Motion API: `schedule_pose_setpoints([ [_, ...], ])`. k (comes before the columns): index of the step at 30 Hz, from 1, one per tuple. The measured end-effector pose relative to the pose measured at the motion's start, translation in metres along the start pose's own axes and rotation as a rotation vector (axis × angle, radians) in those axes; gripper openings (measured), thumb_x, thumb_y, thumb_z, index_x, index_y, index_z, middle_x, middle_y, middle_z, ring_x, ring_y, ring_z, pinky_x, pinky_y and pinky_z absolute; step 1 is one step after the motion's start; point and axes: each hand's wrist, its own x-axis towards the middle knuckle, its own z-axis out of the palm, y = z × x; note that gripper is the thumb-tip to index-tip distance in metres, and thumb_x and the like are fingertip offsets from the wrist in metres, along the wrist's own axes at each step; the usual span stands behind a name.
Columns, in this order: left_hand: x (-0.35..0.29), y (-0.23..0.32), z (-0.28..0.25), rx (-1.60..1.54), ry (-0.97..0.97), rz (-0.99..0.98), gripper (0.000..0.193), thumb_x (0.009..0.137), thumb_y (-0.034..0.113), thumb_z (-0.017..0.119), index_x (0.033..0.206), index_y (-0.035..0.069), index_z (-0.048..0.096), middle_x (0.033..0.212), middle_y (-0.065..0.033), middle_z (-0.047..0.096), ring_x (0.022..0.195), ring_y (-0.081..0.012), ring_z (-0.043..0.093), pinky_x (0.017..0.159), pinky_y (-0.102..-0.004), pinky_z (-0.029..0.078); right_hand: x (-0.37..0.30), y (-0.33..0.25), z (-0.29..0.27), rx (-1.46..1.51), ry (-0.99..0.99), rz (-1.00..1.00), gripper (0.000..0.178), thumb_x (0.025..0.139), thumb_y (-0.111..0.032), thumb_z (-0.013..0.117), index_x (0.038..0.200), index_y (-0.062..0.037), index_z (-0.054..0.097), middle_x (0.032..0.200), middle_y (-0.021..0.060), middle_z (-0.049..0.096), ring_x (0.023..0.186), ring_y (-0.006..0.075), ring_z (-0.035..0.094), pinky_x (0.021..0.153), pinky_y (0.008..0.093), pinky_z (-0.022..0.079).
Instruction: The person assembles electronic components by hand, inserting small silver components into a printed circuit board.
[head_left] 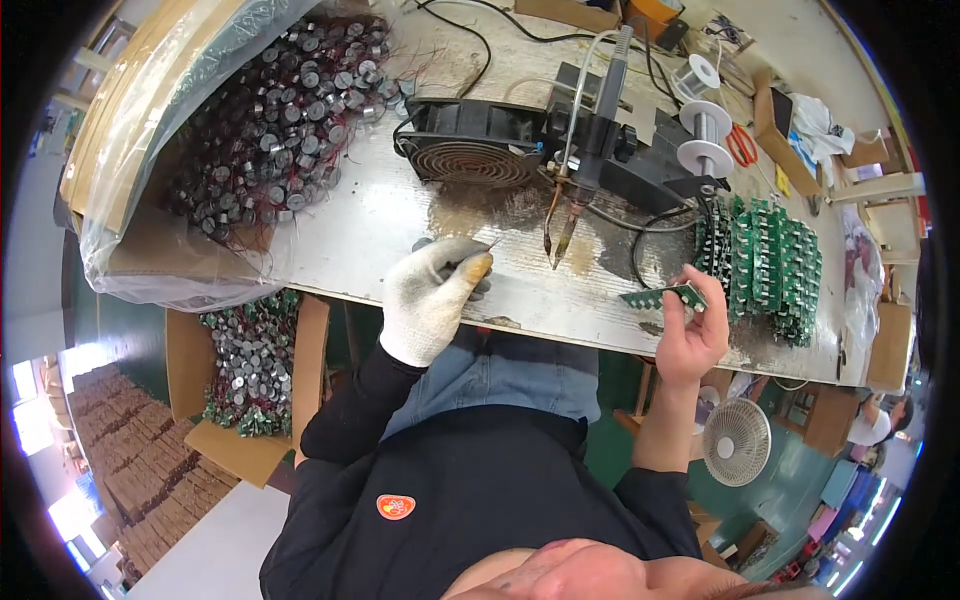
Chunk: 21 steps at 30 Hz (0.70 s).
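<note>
My left hand, in a white glove with a yellowed fingertip, is closed in a pinch over the bench's front edge. A thin wire end pokes out past its fingertips; what else lies in the grip is hidden. My bare right hand holds a strip of green circuit board by its right end, between thumb and fingers. The board hovers low over the bench, tilted. Between the two hands, farther back, a soldering iron in a stand points its tip down, touching neither hand.
Round metal parts with red wires heap in a plastic-lined carton at left. Stacked green boards stand at right. Behind are a black fan and solder spools. An open carton sits below left; a white fan below right.
</note>
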Motion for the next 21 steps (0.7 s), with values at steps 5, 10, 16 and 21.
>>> schedule_pose_setpoints([
  [5,0.002,-0.004,0.004,0.105,-0.021,0.006,0.018,0.088,0.013,0.065,0.093,-0.005,0.066,0.073,-0.0033,0.062,0.063,-0.0069,0.056,0.058,-0.0219,0.045,-0.007,-0.002,0.01,0.159,0.127,0.229,0.036,0.084,0.006,0.06,0.12,0.0053,0.055,0.091,0.0099,0.063,0.076,0.0135,0.06,0.067,0.0227,0.048],
  [10,-0.001,-0.001,0.013,0.108,-0.059,-0.099,0.019,0.087,0.015,0.066,0.091,-0.004,0.066,0.07,-0.0021,0.06,0.062,-0.006,0.052,0.058,-0.0216,0.044,-0.017,-0.013,0.044,0.584,-0.024,0.642,0.034,0.086,0.004,0.062,0.12,0.0053,0.055,0.09,0.0048,0.064,0.069,0.0073,0.06,0.057,0.0192,0.048],
  [16,-0.002,-0.003,0.022,-0.04,-0.139,-0.271,0.018,0.085,0.012,0.065,0.092,-0.004,0.065,0.073,-0.0039,0.063,0.067,-0.0066,0.057,0.06,-0.022,0.046,-0.016,-0.028,0.059,0.655,-0.362,0.798,0.038,0.091,0.001,0.058,0.127,0.0044,0.049,0.084,0.0031,0.062,0.062,0.0037,0.056,0.05,0.0163,0.043],
  [21,0.004,-0.001,0.025,0.044,-0.206,-0.202,0.017,0.085,0.011,0.064,0.089,-0.005,0.063,0.075,-0.0055,0.064,0.07,-0.0078,0.058,0.062,-0.0232,0.048,-0.017,-0.033,0.068,0.683,-0.396,0.803,0.036,0.091,0.0,0.058,0.126,0.0045,0.05,0.082,0.0019,0.062,0.064,0.0035,0.057,0.051,0.0162,0.043],
])
